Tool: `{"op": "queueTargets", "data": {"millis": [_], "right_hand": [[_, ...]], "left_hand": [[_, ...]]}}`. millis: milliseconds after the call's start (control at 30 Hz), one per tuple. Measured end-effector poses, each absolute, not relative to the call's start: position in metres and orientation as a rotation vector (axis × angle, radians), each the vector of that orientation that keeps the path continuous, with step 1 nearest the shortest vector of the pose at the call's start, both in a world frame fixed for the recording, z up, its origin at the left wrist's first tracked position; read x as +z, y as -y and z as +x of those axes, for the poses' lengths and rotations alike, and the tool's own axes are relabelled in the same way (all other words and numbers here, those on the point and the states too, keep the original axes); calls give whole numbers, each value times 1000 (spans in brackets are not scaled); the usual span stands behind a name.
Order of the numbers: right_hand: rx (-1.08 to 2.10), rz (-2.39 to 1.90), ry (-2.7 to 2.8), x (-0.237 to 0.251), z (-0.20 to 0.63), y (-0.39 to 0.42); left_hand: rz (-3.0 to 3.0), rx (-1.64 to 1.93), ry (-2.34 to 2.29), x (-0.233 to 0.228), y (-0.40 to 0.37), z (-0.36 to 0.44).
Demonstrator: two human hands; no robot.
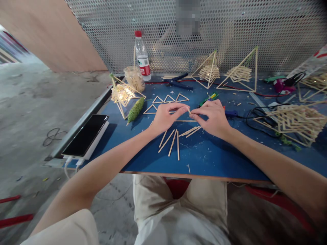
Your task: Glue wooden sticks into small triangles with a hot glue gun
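My left hand [166,116] and my right hand [213,117] meet over the blue table [204,156], fingertips pinched together on a thin wooden stick [189,111]. A long stick [185,120] lies flat just under the hands. Several loose sticks [173,137] are scattered on the table below my hands. Small stick triangles [168,99] lie in a row just beyond my left hand.
A green twine spool [136,109], a lit stick pyramid [122,93], a water bottle [142,58] and a phone on a power bank [85,135] are at left. Stick pyramids [208,69], pliers [178,81], a glue gun [231,113] and cables [260,117] lie behind and right. Perforated metal screen [230,30] backs the table.
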State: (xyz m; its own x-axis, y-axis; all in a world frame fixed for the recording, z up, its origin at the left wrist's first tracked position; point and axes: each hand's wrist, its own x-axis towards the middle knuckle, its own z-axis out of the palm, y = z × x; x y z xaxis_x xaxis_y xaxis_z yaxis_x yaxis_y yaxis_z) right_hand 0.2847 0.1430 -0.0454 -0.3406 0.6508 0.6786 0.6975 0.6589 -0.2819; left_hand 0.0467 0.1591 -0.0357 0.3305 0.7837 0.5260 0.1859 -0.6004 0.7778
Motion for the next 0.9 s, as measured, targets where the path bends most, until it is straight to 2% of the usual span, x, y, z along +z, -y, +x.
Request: {"op": "queueTargets", "data": {"millis": [267,533,900], "right_hand": [[-141,-1005,2105,-41,289,-143],[-376,-965,2232,-39,297,-149],[-460,-979,2251,-32,294,-143]], "left_hand": [[1923,1287,-768,-36,-166,39],[2100,1228,-719,-32,-171,35],[2294,1240,-689,-28,-169,31]]}}
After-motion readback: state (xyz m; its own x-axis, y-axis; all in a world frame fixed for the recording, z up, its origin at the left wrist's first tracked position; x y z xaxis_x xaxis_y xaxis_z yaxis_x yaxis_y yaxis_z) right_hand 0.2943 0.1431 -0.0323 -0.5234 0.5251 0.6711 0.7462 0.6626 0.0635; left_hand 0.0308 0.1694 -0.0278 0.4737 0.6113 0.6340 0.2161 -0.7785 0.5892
